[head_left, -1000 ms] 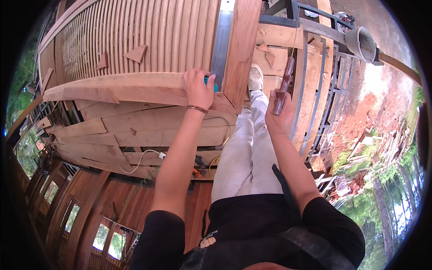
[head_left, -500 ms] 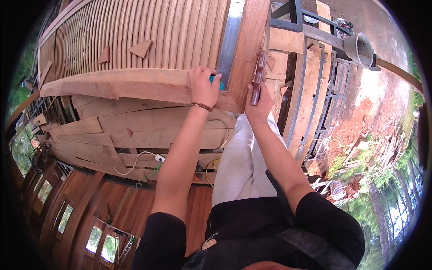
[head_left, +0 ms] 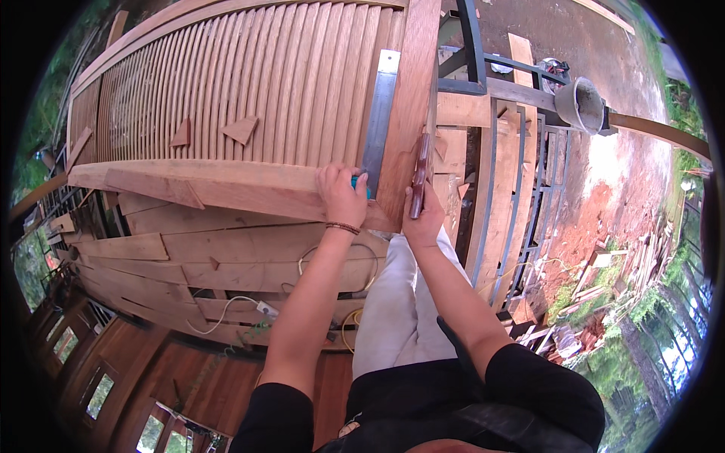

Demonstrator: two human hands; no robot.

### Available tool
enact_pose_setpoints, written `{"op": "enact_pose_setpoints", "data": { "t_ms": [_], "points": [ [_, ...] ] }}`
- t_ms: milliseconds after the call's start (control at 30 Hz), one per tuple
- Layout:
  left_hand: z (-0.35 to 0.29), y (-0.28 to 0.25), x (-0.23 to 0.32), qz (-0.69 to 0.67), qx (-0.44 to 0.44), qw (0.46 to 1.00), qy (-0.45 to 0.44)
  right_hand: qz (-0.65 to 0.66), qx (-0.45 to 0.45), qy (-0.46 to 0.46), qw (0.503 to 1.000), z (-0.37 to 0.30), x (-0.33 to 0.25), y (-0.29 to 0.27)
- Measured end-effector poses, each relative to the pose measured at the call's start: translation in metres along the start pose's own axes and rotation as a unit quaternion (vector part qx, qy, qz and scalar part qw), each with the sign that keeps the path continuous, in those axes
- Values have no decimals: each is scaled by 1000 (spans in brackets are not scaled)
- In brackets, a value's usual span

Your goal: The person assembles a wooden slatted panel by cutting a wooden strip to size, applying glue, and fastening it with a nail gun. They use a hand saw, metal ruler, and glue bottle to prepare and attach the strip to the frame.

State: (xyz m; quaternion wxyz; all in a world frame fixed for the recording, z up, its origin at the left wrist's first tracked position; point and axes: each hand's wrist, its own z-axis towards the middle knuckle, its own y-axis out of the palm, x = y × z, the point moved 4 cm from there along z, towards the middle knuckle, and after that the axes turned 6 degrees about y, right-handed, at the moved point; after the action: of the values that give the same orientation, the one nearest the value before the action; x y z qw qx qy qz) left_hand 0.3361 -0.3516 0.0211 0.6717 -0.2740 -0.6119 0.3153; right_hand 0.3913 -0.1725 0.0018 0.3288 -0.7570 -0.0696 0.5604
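Observation:
A louvred wooden panel lies before me, with a thick near rail and a right stile. My left hand is closed at the rail's right end, around the teal stock of a try square. Its metal blade lies along the inner side of the stile, pointing away from me. Against the stile's outer edge, my right hand grips a glossy dark brown bar-shaped tool; its exact kind is unclear. Part of it is hidden by my fingers.
Triangular wood offcuts rest on the slats. A longer wedge lies against the near rail. Planks and dark metal frames stand at the right, beyond them a grey bucket. A power socket with white cable lies on boards below.
The whole scene sits lower in the picture, so more of the panel's far side and the blade's far end show. Both hands keep their holds at the same corner.

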Motion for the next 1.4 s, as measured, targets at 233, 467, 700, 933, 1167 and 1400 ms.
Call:
{"op": "enact_pose_setpoints", "data": {
  "t_ms": [233, 467, 700, 933, 1167, 1400],
  "points": [
    [-1, -1, 4, 0, 15, 1000, 13, -4, 0, -1, 1000, 1, -3, -4],
    [-2, 0, 2, 7, 12, 1000, 14, -7, -6, 1, 1000, 2, -8, -5],
    [-2, 3, 2, 12, 18, 999, 25, -2, 12, -21, 1000, 2, -2, -3],
    [-2, -1, 2, 25, 9, 999, 26, -2, 5, 5, 1000, 1, -7, -5],
    [-4, -50, 26, -28, 48, 998, -30, 5, -14, -3, 1000, 0, -9, -9],
    [-9, -216, 174, -390, 32, 911, 128, 12, -27, -7, 1000, 6, 15, -40]
  ]
}}
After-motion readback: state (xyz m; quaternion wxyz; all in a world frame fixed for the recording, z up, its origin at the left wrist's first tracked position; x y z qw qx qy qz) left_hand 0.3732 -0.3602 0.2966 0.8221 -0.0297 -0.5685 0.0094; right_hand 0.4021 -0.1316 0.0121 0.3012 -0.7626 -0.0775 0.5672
